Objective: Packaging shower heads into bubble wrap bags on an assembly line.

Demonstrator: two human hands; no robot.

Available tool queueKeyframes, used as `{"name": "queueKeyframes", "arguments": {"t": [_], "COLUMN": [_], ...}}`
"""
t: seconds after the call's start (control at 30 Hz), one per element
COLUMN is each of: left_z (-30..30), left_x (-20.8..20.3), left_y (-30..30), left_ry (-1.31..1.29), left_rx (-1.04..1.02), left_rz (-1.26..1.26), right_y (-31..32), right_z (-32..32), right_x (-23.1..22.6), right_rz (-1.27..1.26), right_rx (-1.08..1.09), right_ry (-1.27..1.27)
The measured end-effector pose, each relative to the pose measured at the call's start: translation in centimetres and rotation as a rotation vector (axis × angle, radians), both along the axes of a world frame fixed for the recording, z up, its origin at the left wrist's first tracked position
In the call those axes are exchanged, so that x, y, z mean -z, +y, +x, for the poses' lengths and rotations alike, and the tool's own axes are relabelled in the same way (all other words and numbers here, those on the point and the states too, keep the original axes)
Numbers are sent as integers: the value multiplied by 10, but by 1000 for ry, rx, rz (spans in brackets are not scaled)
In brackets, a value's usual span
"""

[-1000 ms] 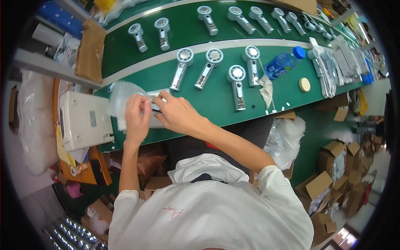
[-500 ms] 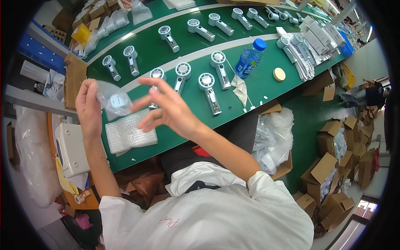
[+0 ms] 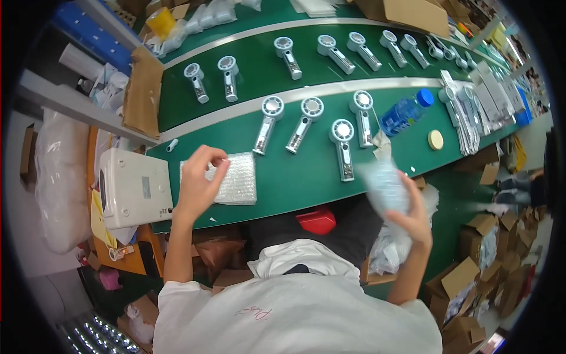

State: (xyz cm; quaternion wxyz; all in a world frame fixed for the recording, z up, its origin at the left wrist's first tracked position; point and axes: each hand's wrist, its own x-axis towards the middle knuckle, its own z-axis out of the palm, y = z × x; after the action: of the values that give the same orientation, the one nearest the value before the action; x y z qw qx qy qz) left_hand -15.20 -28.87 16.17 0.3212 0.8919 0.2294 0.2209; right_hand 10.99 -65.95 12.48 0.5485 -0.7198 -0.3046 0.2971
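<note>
My right hand (image 3: 417, 215), off the front edge of the table at the right, grips a clear plastic bag (image 3: 386, 186). Something pale blue shows through the bag, but blur hides its shape. My left hand (image 3: 201, 182) is closed, its thumb pressed toward the curled fingers, with nothing visible in it. Beneath that hand lies a flat stack of bubble wrap sheets (image 3: 237, 180). Between my hands, several silver handheld fans with round heads lie on the green table, among them one handheld fan (image 3: 343, 147) nearest the front edge.
Another row of handheld fans (image 3: 288, 58) lies on the far green strip. A blue-capped bottle (image 3: 407, 113), a round cream disc (image 3: 435, 140) and flat white boxes (image 3: 466, 121) stand to the right. A white machine (image 3: 134, 187) is at the left. Open cartons (image 3: 460, 280) crowd the right floor.
The plastic bag has passed from my left hand to my right, which has swung to the right past the table edge. My left hand has lowered over the bubble wrap. The view has shifted left.
</note>
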Motion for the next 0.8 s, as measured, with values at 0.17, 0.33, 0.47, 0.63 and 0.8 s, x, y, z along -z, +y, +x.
{"name": "queueKeyframes", "arguments": {"t": [0.17, 0.33, 0.47, 0.63, 0.8], "left_z": [34, 80, 94, 63, 24], "left_x": [71, 130, 124, 115, 76], "left_y": [118, 243, 253, 243, 44], "left_ry": [-171, 213, 571, 257, -442], "left_rx": [-387, -822, -798, -673, -436], "left_rz": [-55, -91, -31, -295, -679], "right_y": [-62, -18, -4, 4, 60], "right_z": [75, 130, 134, 48, -58], "right_x": [69, 112, 118, 52, 19], "right_rz": [-84, -188, -237, -97, 205], "right_rx": [422, 607, 592, 814, 346], "right_ry": [-327, -601, -759, -947, -387]}}
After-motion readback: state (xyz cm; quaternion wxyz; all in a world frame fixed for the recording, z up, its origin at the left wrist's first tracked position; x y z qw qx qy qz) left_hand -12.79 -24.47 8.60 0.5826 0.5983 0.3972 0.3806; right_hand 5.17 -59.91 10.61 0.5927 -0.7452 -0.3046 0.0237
